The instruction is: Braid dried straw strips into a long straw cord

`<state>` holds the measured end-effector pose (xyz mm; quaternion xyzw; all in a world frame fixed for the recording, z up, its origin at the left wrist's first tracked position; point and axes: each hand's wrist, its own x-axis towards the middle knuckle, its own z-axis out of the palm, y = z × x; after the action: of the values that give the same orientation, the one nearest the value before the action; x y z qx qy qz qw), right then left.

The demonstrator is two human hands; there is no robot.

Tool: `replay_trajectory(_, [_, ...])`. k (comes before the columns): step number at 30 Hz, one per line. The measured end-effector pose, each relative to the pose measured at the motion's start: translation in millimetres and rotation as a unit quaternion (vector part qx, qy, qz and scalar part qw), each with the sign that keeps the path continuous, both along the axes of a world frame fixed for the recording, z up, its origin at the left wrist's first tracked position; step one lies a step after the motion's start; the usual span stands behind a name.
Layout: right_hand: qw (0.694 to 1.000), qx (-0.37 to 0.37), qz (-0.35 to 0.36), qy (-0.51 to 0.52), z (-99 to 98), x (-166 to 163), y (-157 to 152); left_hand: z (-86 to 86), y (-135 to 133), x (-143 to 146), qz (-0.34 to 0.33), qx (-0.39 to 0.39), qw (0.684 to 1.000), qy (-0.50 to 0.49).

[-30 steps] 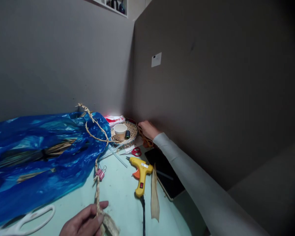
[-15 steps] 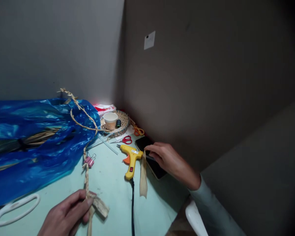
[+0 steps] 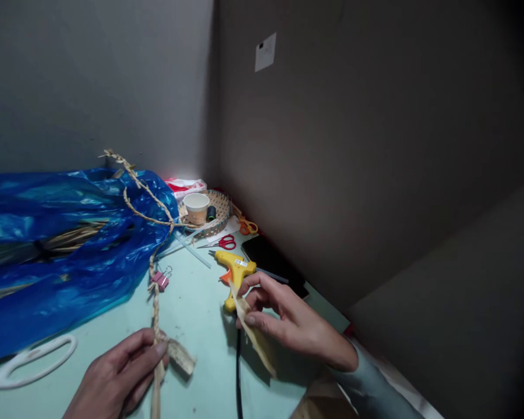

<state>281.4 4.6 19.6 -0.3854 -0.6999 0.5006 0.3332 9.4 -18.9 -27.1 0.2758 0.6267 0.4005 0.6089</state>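
Note:
My left hand (image 3: 124, 369) pinches the near end of a braided cord of dried plant fibre (image 3: 156, 311), where loose flat strands fan out. One short wide strand (image 3: 181, 356) sticks out to the right of the fingertips. Farther up, a pink binder clip (image 3: 161, 280) grips the cord. In my right hand (image 3: 286, 317) is a separate dried fibre strip (image 3: 258, 343), held between thumb and fingers and hanging toward the table edge. Just behind that hand lies a yellow glue gun (image 3: 236, 269), partly covered by the strip and fingers.
A blue plastic bag (image 3: 70, 244) with dried stalks fills the left side. White-handled scissors (image 3: 39, 361) lie at front left. A woven tray (image 3: 222, 212) holding a paper cup (image 3: 196, 208) stands near the wall. Red scissors (image 3: 227, 242), a dark phone (image 3: 273, 259) and a black cable (image 3: 239, 372) are also there.
My right hand has come nearer and slightly left, away from the phone, with the strip now tilted across the glue gun's handle. My left hand stays on the braid.

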Motion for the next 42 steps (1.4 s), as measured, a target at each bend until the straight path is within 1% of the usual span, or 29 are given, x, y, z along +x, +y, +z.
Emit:
replay_trajectory(2, [0.991,-0.095,0.051,0.077,2.3,-7.9,0.1,3.8,-1.9,1.8,-0.008,0.016,1.000,0.007])
replay_trajectory(3, [0.984,-0.130,0.076,0.100,3.1,-12.3,1.2,5.5,-2.8,2.6,-0.016,0.022,1.000,0.011])
replay_trajectory(5, [0.973,-0.167,0.114,0.109,4.2,-20.7,4.8,8.3,-3.9,3.9,-0.032,0.036,0.999,0.018])
replay_trajectory(8, [0.974,-0.173,0.134,0.066,5.9,-31.0,13.0,13.6,-4.4,5.8,-0.044,0.046,0.998,0.009])
replay_trajectory(12, [0.977,-0.159,0.139,0.024,8.1,-40.6,25.5,21.1,-4.3,8.7,-0.028,0.055,0.998,-0.012])
replay_trajectory(15, [0.981,-0.142,0.136,-0.005,9.7,-47.8,36.1,18.9,-4.1,9.3,-0.053,0.062,0.997,0.007])
replay_trajectory(17, [0.985,-0.106,0.135,-0.032,11.4,-54.6,45.7,13.0,-3.0,9.4,-0.065,0.073,0.995,0.014])
replay_trajectory(18, [0.987,-0.075,0.134,-0.053,12.9,-59.1,51.4,9.4,-2.1,9.6,-0.066,0.079,0.995,0.011])
replay_trajectory(21, [0.980,0.054,0.137,-0.132,22.5,-78.7,70.9,-0.5,1.2,11.1,-0.071,0.092,0.993,-0.016])
replay_trajectory(24, [0.951,0.182,0.144,-0.204,37.5,-107.6,89.6,-6.9,3.8,13.4,-0.064,0.098,0.992,-0.039])
replay_trajectory(27, [0.915,0.272,0.142,-0.262,47.8,-143.1,106.0,-10.7,5.7,14.6,-0.057,0.105,0.992,-0.047])
replay_trajectory(30, [0.897,0.314,0.141,-0.279,47.9,-180.8,121.2,-13.9,7.6,13.8,-0.065,0.121,0.990,-0.039])
replay_trajectory(37, [0.851,0.407,0.170,-0.284,34.4,-261.6,149.5,-19.1,12.6,12.5,-0.077,0.137,0.987,-0.021])
replay_trajectory(40, [0.829,0.445,0.162,-0.297,29.0,-282.1,159.2,-19.0,13.6,13.6,-0.075,0.136,0.988,-0.017])
replay_trajectory(42, [0.815,0.461,0.147,-0.319,23.9,-286.7,164.4,-18.8,13.9,14.3,-0.075,0.135,0.988,-0.016])
